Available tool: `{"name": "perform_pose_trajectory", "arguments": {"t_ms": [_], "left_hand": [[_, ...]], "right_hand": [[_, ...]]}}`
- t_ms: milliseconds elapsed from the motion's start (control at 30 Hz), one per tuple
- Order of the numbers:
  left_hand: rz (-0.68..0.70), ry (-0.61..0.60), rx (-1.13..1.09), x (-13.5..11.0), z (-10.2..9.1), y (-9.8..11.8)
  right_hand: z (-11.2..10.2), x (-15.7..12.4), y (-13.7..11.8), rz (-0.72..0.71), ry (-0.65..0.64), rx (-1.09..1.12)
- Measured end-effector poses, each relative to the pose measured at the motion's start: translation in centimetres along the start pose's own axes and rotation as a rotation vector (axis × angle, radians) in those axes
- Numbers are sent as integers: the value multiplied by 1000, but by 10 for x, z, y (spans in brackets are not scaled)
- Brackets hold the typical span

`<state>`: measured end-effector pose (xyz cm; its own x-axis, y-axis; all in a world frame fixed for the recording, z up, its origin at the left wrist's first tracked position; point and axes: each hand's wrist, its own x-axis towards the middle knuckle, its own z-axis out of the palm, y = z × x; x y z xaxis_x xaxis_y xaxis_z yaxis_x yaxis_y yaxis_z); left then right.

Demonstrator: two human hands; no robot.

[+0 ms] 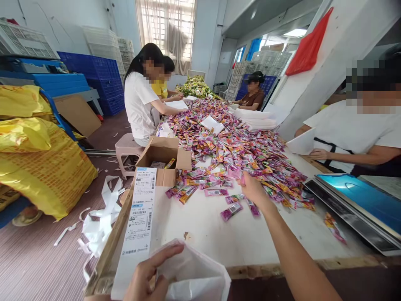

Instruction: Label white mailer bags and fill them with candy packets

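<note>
My left hand is closed on the white bag, best held mouth wide; my right hand curls at the packet pile, grip unclear.

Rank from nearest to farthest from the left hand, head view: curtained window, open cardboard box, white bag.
From the left hand:
1. White bag: in its grasp
2. Open cardboard box: ahead, on the table's left side
3. Curtained window: far wall
</note>
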<state>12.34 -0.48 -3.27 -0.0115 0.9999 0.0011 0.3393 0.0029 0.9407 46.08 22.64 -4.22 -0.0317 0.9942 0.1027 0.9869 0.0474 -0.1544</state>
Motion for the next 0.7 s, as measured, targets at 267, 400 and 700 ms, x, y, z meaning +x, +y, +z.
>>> {"name": "perform_pose_trajectory", "arguments": {"t_ms": [267,400,700], "left_hand": [[7,6,-38,1,7,12],[19,36,-56,0,-1,14],[11,-20,-115,0,10,14]], "right_hand": [[65,34,-124,-244,-59,134],[56,44,-116,-235,19,145],[60,29,-116,-189,-57,165]]}}
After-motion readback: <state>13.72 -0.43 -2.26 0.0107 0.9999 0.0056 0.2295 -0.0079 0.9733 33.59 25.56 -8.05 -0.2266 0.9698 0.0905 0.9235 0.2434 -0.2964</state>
